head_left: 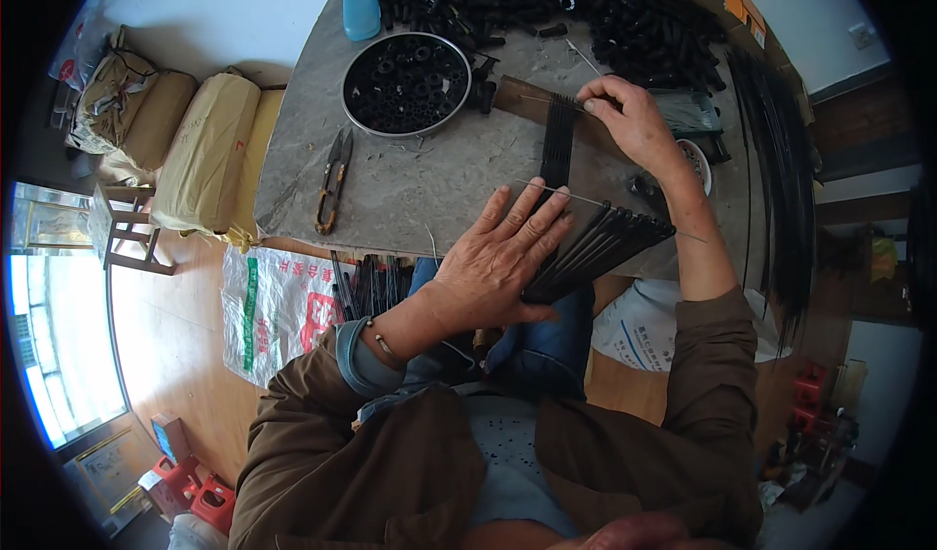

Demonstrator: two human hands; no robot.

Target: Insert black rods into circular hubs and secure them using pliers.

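A row of slender black strips (557,145) lies side by side over the table's near edge, fanning out into a bundle of black rods (595,247) above my lap. Thin metal wires cross the row at its far end and near the table edge. My left hand (503,252) rests flat over the strips with its fingers stretched out. At the far end, my right hand (634,125) is closed in a pinch on a thin wire (537,98); its fingertips partly hide the grip. Beneath the strips is a flat brown board (600,145).
A round metal bowl (353,113) of small black rings stands left, near scissors (334,184) and a light-blue case (361,6). Black tubular parts (644,23) pile up at the back. Long black rods (781,179) hang over the right edge, by a small white bowl (705,166).
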